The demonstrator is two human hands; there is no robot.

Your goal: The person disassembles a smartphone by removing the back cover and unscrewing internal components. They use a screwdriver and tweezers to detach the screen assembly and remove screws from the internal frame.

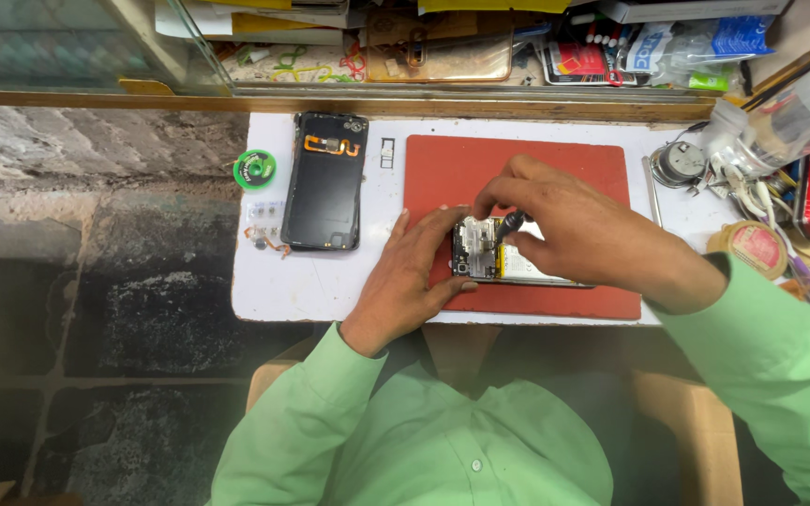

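Red mat [442, 164] under my opened phone [499, 258], whose long axis runs left to right, circuit-board end toward my left. My left hand [410, 281] lies flat, steadying that end. My right hand [574, 225] pinches a dark screwdriver [508, 225], tip down on it.

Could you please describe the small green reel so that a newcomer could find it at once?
Start at the white board with the red mat. Left of the mat lies a black back cover; the green reel sits at its upper left, on the board's edge. It is the only round green thing there.
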